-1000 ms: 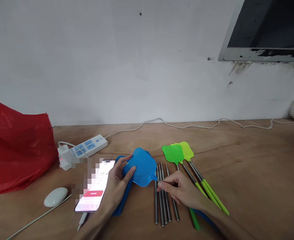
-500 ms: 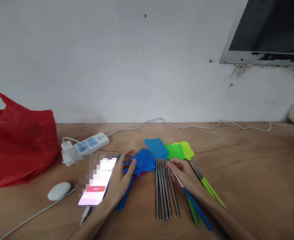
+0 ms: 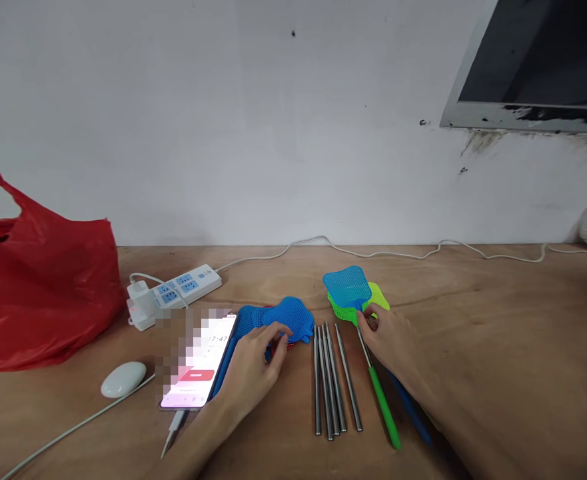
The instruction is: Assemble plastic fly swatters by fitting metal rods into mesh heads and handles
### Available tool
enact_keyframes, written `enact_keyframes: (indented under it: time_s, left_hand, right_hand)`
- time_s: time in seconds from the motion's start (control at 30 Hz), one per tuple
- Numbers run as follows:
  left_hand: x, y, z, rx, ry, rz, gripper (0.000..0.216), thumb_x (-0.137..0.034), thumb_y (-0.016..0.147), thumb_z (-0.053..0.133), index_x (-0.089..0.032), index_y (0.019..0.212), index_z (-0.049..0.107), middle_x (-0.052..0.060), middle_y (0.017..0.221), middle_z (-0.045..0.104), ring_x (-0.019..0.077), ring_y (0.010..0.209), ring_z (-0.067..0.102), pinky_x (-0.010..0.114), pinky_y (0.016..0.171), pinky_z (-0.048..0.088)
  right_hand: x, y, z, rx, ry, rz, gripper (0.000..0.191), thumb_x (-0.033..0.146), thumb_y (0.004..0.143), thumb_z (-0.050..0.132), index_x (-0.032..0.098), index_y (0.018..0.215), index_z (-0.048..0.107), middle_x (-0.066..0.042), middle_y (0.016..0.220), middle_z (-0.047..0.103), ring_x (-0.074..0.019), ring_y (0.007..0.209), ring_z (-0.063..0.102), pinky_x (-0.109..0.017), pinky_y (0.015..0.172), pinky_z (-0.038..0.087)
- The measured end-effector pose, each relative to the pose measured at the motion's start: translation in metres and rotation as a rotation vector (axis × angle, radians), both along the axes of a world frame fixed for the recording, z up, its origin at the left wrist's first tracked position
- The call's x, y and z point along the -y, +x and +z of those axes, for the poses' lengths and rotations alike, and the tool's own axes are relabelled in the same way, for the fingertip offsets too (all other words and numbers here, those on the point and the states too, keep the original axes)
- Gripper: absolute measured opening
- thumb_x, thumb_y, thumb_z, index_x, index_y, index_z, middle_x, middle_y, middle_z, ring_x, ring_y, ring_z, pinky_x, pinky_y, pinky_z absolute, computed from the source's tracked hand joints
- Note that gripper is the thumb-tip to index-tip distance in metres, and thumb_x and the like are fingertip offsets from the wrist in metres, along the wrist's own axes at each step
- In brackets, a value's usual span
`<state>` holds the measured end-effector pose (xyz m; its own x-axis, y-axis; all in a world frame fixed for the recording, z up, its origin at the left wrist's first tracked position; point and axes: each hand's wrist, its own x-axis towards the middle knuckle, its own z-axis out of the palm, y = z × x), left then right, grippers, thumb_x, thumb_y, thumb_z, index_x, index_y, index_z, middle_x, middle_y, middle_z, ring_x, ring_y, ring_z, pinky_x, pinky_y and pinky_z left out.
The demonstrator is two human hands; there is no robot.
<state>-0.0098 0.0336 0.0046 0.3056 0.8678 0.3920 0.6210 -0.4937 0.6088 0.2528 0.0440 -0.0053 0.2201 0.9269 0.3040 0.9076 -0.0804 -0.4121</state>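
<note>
My right hand (image 3: 388, 333) pinches a light blue fly swatter at the neck, just below its mesh head (image 3: 348, 287). That head overlaps a green fly swatter head (image 3: 340, 312) and a yellow-green one (image 3: 379, 295). Its blue handle (image 3: 410, 410) runs down beneath my right forearm. My left hand (image 3: 253, 360) reaches over a pile of darker blue swatter heads (image 3: 290, 317), thumb and fingers apart, fingertips at the lower edge of the pile; contact is unclear. Between my hands lie several metal rods (image 3: 330, 387). The green handle (image 3: 384, 407) is right of them.
A lit phone (image 3: 200, 363) on a cable lies left of my left hand. Behind it are a power strip (image 3: 193, 283) with a plugged-in charger and a white mouse-shaped object (image 3: 123, 380). A red plastic bag (image 3: 48, 287) stands far left. A white cord (image 3: 373, 254) runs along the wall.
My right hand has moved right with the light blue swatter, whose head now lies over the green and yellow-green ones. My left hand has shifted right and lower over the blue heads.
</note>
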Motion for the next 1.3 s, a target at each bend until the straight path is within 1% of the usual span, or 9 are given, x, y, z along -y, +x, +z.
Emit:
enact_keyframes:
  time_s: [0.33, 0.5, 0.6, 0.67, 0.8, 0.9, 1.03, 1.17, 1.3]
  left_hand:
    - [-0.003, -0.001, -0.003, -0.048, 0.031, 0.022, 0.021, -0.027, 0.095, 0.045, -0.023, 0.089, 0.065, 0.004, 0.085, 0.072, 0.0232, 0.079, 0.068, 0.032, 0.070, 0.047]
    - [-0.008, -0.006, 0.000, -0.058, 0.068, 0.065, 0.024, -0.029, 0.095, 0.042, -0.022, 0.089, 0.064, 0.005, 0.089, 0.071, 0.0246, 0.087, 0.066, 0.035, 0.077, 0.048]
    - [-0.010, -0.008, 0.000, -0.076, 0.076, 0.095, 0.026, -0.031, 0.095, 0.041, -0.022, 0.090, 0.065, 0.006, 0.091, 0.070, 0.0248, 0.089, 0.065, 0.035, 0.079, 0.047]
    - [-0.011, -0.009, 0.000, -0.100, 0.067, 0.117, 0.026, -0.032, 0.095, 0.041, -0.022, 0.090, 0.065, 0.005, 0.091, 0.069, 0.0243, 0.089, 0.065, 0.034, 0.077, 0.047]
    - [-0.013, -0.012, 0.003, -0.176, 0.018, 0.213, 0.025, -0.035, 0.095, 0.041, -0.021, 0.095, 0.062, 0.002, 0.074, 0.066, 0.0212, 0.065, 0.062, 0.030, 0.060, 0.042]
    - [-0.015, -0.018, 0.009, -0.275, -0.019, 0.277, 0.027, -0.040, 0.092, 0.046, -0.021, 0.076, 0.058, 0.000, 0.058, 0.058, 0.0207, 0.054, 0.056, 0.029, 0.053, 0.031]
    - [-0.016, -0.023, 0.015, -0.428, -0.055, 0.253, 0.041, -0.043, 0.087, 0.050, -0.022, 0.052, 0.048, 0.002, 0.051, 0.055, 0.0215, 0.054, 0.054, 0.030, 0.054, 0.024]
    - [-0.014, -0.023, 0.016, -0.546, -0.112, 0.144, 0.040, -0.042, 0.084, 0.052, -0.022, 0.050, 0.052, 0.002, 0.052, 0.058, 0.0211, 0.056, 0.055, 0.030, 0.054, 0.023]
    - [-0.012, -0.021, 0.017, -0.613, -0.149, 0.091, 0.035, -0.040, 0.082, 0.053, -0.022, 0.052, 0.055, 0.002, 0.053, 0.060, 0.0205, 0.056, 0.057, 0.029, 0.053, 0.025]
  right_hand:
    - [0.004, 0.002, 0.004, 0.270, -0.103, -0.070, 0.023, 0.033, 0.091, 0.054, 0.021, 0.074, 0.062, -0.010, 0.071, 0.071, -0.0270, 0.066, 0.067, -0.031, 0.053, 0.015]
    - [0.002, 0.008, 0.008, 0.288, -0.081, -0.130, 0.012, 0.030, 0.090, 0.057, 0.020, 0.090, 0.064, -0.013, 0.074, 0.073, -0.0294, 0.067, 0.068, -0.030, 0.054, 0.015]
    - [0.001, 0.009, 0.009, 0.252, -0.056, -0.077, 0.011, 0.030, 0.090, 0.058, 0.021, 0.095, 0.062, -0.009, 0.077, 0.074, -0.0271, 0.068, 0.069, -0.029, 0.053, 0.017]
    - [0.000, 0.007, 0.008, 0.222, -0.046, 0.007, 0.012, 0.032, 0.092, 0.057, 0.022, 0.093, 0.062, -0.006, 0.076, 0.074, -0.0247, 0.068, 0.068, -0.029, 0.053, 0.020]
    - [0.003, -0.004, 0.007, 0.175, -0.053, 0.267, 0.016, 0.033, 0.092, 0.056, 0.022, 0.082, 0.062, 0.001, 0.066, 0.069, -0.0180, 0.066, 0.066, -0.027, 0.056, 0.029]
    - [0.006, -0.012, 0.005, 0.164, -0.076, 0.393, 0.017, 0.031, 0.088, 0.061, 0.022, 0.073, 0.062, 0.002, 0.063, 0.068, -0.0165, 0.064, 0.064, -0.027, 0.059, 0.030]
    - [0.010, -0.016, 0.004, 0.173, -0.112, 0.416, 0.019, 0.030, 0.082, 0.065, 0.021, 0.066, 0.062, 0.000, 0.063, 0.070, -0.0176, 0.063, 0.063, -0.028, 0.057, 0.027]
    - [0.011, -0.016, 0.005, 0.183, -0.134, 0.369, 0.019, 0.033, 0.080, 0.066, 0.021, 0.064, 0.064, -0.003, 0.065, 0.071, -0.0217, 0.069, 0.064, -0.030, 0.058, 0.026]
    - [0.012, -0.017, 0.005, 0.180, -0.161, 0.321, 0.021, 0.035, 0.078, 0.066, 0.022, 0.062, 0.065, -0.004, 0.066, 0.072, -0.0238, 0.073, 0.064, -0.030, 0.058, 0.027]
